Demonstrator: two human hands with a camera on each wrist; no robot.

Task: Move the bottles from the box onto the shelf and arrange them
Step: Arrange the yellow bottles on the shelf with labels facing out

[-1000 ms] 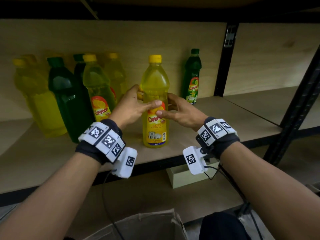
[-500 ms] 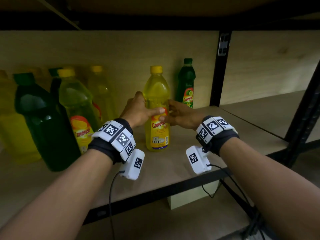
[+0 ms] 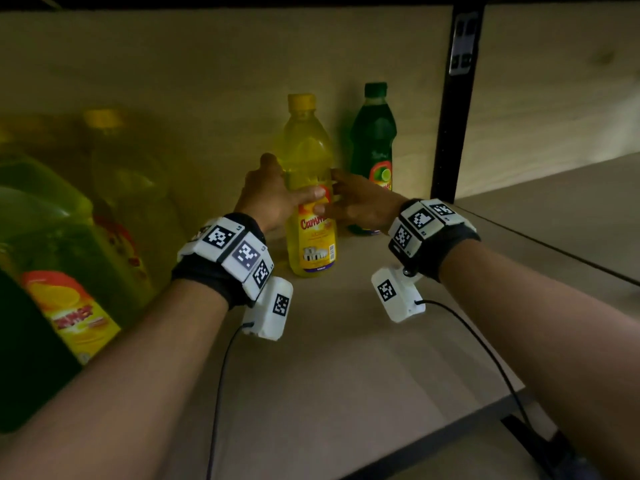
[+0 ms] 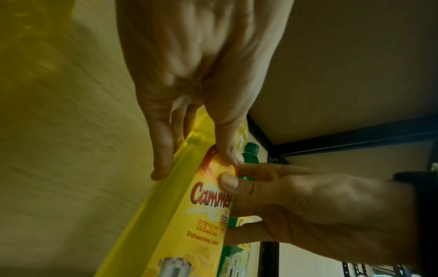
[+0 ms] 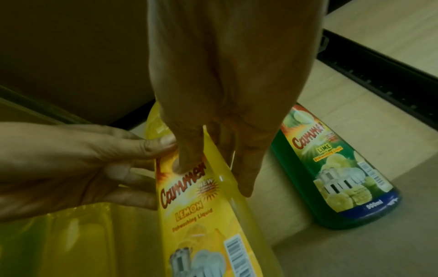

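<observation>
Item: yellow lemon bottle (image 3: 309, 188), standing upright on the shelf (image 3: 346, 358), long axis vertical, cap up, base flat on the board. Set well in from the front edge, just in front and left of the green lime bottle (image 3: 374, 147) that stands near the back panel; apart from it by a narrow gap.

Grip: clasped at the upper edge of the label from both flanks. Left hand (image 3: 268, 195) on the bottle's left side, thumb across the front, fingers (image 4: 163, 150) curled round the far side. Right hand (image 3: 360, 202) on the right side, thumb tip on the label, fingers (image 5: 246, 168) curled behind. Thumb tips nearly meeting at the front. Both hands equally near; neither free.

Material: clear thin-walled plastic, smooth, tinted by yellow liquid; rounded shoulders tapering to a ribbed screw cap; glossy printed label. Likely slippery and slightly yielding under squeeze.

Neighbours: blurred cluster of yellow and green bottles (image 3: 69, 271) well to the left.

Judgement: placing step; remaining room lies rearward, toward the panel.
</observation>
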